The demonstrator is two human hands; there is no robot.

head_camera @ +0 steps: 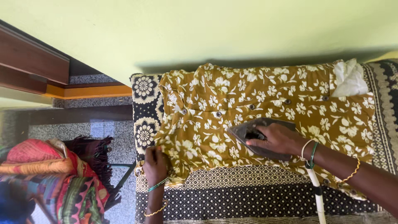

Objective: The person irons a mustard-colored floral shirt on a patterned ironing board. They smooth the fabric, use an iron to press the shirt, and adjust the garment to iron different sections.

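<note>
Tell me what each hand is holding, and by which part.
Right hand grips the iron by its top handle. Left hand pins the floral shirt at its lower edge.

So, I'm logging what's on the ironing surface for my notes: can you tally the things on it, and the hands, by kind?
Hands: 2, the left hand and the right hand
Irons: 1, the grey iron under the right hand
Garments: 1, the mustard floral shirt
White cloths: 1, the crumpled white cloth
Patterned covers: 1, the black and cream cover
Total: 6
</note>
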